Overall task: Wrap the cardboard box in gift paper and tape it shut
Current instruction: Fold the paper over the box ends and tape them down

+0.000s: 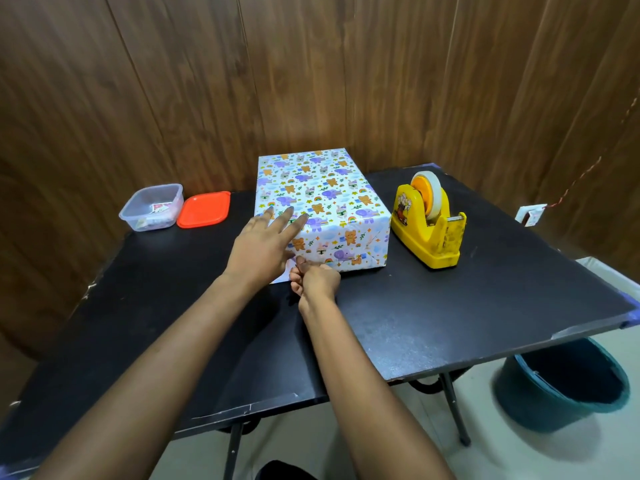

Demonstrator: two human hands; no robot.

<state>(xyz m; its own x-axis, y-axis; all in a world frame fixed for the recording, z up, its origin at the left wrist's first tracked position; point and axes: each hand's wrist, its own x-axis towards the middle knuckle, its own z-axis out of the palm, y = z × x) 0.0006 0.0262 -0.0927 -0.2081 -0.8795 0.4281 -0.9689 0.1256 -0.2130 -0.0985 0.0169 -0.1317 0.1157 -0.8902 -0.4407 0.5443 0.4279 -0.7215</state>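
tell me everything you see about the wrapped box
A rectangular box, fully covered in white paper printed with purple elephants, orange bears, rabbits and rainbows. It lies flat on the black table, close beside the yellow tape dispenser on its right. The near end shows folded flaps. The left hand rests with straight fingers on the top's near left edge; the right hand seems to pinch paper at the near bottom left corner.

Even, moderately bright overhead light, faint shadow beneath the fingers (296, 285) of the right hand (317, 282), dull sheen on the table (415, 323) right of them, wall panels (138, 81) bowed beyond the fingertips.
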